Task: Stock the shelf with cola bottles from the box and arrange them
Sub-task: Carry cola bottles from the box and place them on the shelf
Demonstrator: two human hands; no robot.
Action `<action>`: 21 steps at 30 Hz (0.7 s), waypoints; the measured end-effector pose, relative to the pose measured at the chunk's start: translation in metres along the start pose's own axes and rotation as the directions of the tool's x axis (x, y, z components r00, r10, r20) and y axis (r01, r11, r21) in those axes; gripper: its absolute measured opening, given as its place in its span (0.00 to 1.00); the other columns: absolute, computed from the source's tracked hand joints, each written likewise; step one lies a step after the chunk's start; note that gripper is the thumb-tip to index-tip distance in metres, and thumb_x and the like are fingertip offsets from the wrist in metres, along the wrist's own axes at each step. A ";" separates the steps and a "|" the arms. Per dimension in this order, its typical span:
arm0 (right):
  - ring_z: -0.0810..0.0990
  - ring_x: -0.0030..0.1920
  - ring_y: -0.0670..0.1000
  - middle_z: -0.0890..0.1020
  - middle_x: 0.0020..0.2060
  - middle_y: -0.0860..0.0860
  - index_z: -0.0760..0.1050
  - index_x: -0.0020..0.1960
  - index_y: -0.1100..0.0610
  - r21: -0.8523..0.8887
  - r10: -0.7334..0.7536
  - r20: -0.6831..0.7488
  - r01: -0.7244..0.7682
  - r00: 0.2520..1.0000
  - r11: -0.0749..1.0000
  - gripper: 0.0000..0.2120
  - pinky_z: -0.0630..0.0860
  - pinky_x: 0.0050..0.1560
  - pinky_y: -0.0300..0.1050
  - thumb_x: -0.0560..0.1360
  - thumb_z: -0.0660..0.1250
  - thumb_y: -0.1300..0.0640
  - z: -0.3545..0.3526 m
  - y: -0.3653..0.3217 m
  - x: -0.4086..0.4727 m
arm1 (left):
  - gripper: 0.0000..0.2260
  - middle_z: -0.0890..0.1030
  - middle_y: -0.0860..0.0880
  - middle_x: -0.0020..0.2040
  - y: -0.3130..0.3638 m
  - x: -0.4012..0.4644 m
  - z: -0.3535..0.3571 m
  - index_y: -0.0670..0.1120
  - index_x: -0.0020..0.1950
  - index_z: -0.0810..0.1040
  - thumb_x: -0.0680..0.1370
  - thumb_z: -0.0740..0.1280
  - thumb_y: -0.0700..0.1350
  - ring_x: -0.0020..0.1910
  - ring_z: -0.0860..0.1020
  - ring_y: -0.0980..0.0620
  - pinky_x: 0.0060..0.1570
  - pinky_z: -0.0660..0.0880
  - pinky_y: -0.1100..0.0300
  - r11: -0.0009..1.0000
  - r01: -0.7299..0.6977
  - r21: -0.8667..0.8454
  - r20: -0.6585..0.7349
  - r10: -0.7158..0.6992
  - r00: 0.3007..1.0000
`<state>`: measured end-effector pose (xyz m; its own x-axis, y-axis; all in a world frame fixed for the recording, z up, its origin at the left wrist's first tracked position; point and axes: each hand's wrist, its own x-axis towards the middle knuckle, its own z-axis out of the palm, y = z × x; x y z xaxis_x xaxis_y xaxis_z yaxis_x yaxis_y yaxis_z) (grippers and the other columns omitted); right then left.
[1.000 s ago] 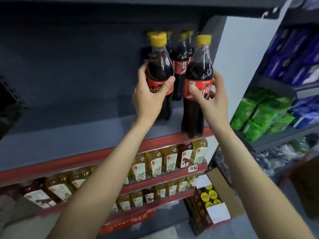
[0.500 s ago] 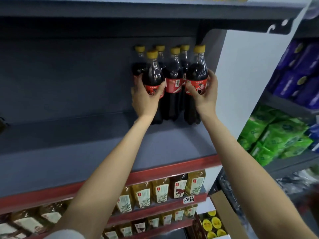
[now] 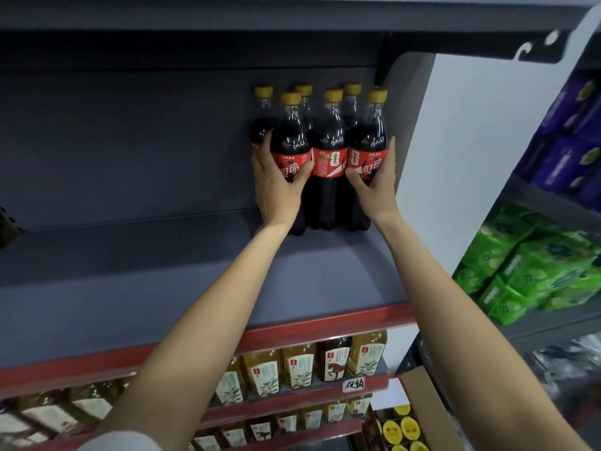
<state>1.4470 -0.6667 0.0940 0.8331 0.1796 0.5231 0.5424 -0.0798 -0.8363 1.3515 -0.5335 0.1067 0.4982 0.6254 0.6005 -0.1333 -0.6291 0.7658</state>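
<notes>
Several cola bottles with yellow caps and red labels stand in two rows at the back right of the grey shelf (image 3: 195, 281). My left hand (image 3: 276, 187) grips the front-left cola bottle (image 3: 291, 141) around its label. My right hand (image 3: 374, 183) grips the front-right cola bottle (image 3: 369, 138) the same way. Both bottles stand upright on the shelf, flanking a middle cola bottle (image 3: 329, 148). The cardboard box (image 3: 419, 395) with more yellow-capped bottles sits on the floor at the lower right.
A white side panel (image 3: 455, 157) closes the shelf on the right. The shelf's left part is bare grey metal with a red front edge (image 3: 325, 327). Lower shelves hold yellow oil bottles (image 3: 299, 366). Green packs (image 3: 536, 275) and purple packs (image 3: 572, 141) fill the neighbouring rack.
Both hands carried their cola bottles from the shelf's front edge to the back and set them down beside the middle bottle in the front row.
</notes>
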 end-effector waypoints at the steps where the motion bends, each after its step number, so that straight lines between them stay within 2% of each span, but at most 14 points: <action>1: 0.62 0.74 0.56 0.65 0.69 0.49 0.44 0.78 0.64 -0.017 0.015 0.019 -0.015 1.000 1.000 0.47 0.60 0.73 0.60 0.71 0.69 0.53 -0.001 0.001 -0.002 | 0.36 0.63 0.44 0.74 0.000 -0.001 -0.001 0.46 0.76 0.57 0.74 0.72 0.51 0.72 0.64 0.47 0.62 0.66 0.61 1.000 -0.002 0.005 0.003 0.002 1.000; 4: 0.67 0.71 0.57 0.70 0.69 0.56 0.48 0.77 0.63 -0.095 -0.016 0.025 0.019 1.000 0.995 0.48 0.64 0.71 0.59 0.67 0.69 0.49 -0.008 -0.003 -0.008 | 0.38 0.61 0.44 0.75 0.004 -0.005 -0.007 0.47 0.77 0.54 0.74 0.72 0.48 0.74 0.61 0.46 0.70 0.65 0.51 1.000 0.023 0.009 0.023 -0.023 0.999; 6: 0.66 0.71 0.57 0.69 0.69 0.58 0.53 0.76 0.63 -0.141 -0.067 0.030 0.070 0.997 0.987 0.43 0.63 0.71 0.57 0.69 0.68 0.50 -0.012 -0.013 -0.022 | 0.37 0.61 0.45 0.75 0.012 -0.013 -0.016 0.48 0.77 0.55 0.74 0.71 0.47 0.74 0.61 0.47 0.69 0.62 0.56 0.999 0.046 0.005 0.035 -0.046 0.998; 8: 0.62 0.72 0.57 0.66 0.71 0.59 0.57 0.76 0.62 -0.151 -0.124 0.000 0.122 0.992 0.981 0.37 0.60 0.73 0.53 0.71 0.66 0.55 -0.017 -0.028 -0.045 | 0.33 0.65 0.46 0.72 0.020 -0.026 -0.029 0.47 0.75 0.60 0.74 0.71 0.47 0.71 0.65 0.48 0.66 0.62 0.62 0.999 0.027 -0.030 0.020 -0.026 0.999; 10: 0.64 0.71 0.55 0.67 0.70 0.57 0.61 0.74 0.60 -0.152 -0.188 -0.001 0.186 0.982 0.971 0.31 0.61 0.72 0.52 0.73 0.65 0.56 -0.018 -0.048 -0.070 | 0.27 0.70 0.49 0.69 0.027 -0.043 -0.047 0.47 0.71 0.66 0.74 0.69 0.48 0.68 0.68 0.50 0.65 0.64 0.62 0.997 0.002 -0.080 -0.005 -0.003 1.000; 13: 0.71 0.65 0.52 0.74 0.64 0.53 0.68 0.69 0.59 -0.104 -0.289 -0.011 0.286 0.957 0.953 0.21 0.68 0.67 0.46 0.77 0.65 0.58 -0.014 -0.079 -0.106 | 0.21 0.75 0.57 0.62 0.040 -0.070 -0.079 0.51 0.67 0.69 0.74 0.65 0.51 0.65 0.71 0.57 0.67 0.67 0.58 0.984 0.030 -0.177 0.005 -0.029 1.000; 15: 0.76 0.58 0.51 0.77 0.57 0.51 0.73 0.64 0.61 -0.042 -0.374 -0.034 0.372 0.927 0.927 0.15 0.71 0.61 0.42 0.78 0.65 0.60 -0.004 -0.100 -0.131 | 0.18 0.79 0.56 0.57 0.046 -0.090 -0.110 0.51 0.65 0.70 0.76 0.63 0.51 0.60 0.75 0.58 0.65 0.68 0.60 0.971 0.012 -0.238 -0.025 -0.019 1.000; 17: 0.77 0.51 0.49 0.77 0.49 0.48 0.76 0.58 0.63 -0.004 -0.468 -0.042 0.468 0.883 0.884 0.11 0.72 0.55 0.39 0.77 0.64 0.61 0.010 -0.118 -0.158 | 0.14 0.82 0.54 0.50 0.049 -0.112 -0.147 0.50 0.63 0.70 0.78 0.61 0.49 0.55 0.78 0.56 0.61 0.69 0.63 0.964 -0.019 -0.267 -0.056 0.004 0.998; 19: 0.76 0.46 0.48 0.77 0.45 0.46 0.77 0.53 0.63 0.059 -0.540 -0.016 0.540 0.842 0.840 0.08 0.72 0.50 0.39 0.77 0.63 0.61 0.029 -0.134 -0.188 | 0.11 0.82 0.56 0.46 0.045 -0.135 -0.187 0.51 0.61 0.72 0.79 0.61 0.48 0.52 0.80 0.54 0.59 0.70 0.63 0.969 -0.020 -0.244 -0.075 0.001 0.997; 21: 0.76 0.41 0.47 0.77 0.41 0.47 0.77 0.51 0.62 0.158 -0.558 0.037 0.546 0.829 0.823 0.07 0.73 0.44 0.39 0.77 0.63 0.61 0.051 -0.147 -0.221 | 0.09 0.82 0.57 0.43 0.035 -0.159 -0.231 0.51 0.58 0.74 0.79 0.61 0.47 0.49 0.81 0.55 0.55 0.73 0.61 0.987 -0.007 -0.163 -0.098 -0.009 0.995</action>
<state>1.1777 -0.6451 0.0929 0.3841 0.2299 0.8942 0.8842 0.1870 -0.4280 1.0695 -0.5483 0.0909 0.4134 0.6731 0.6132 -0.2747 -0.5499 0.7888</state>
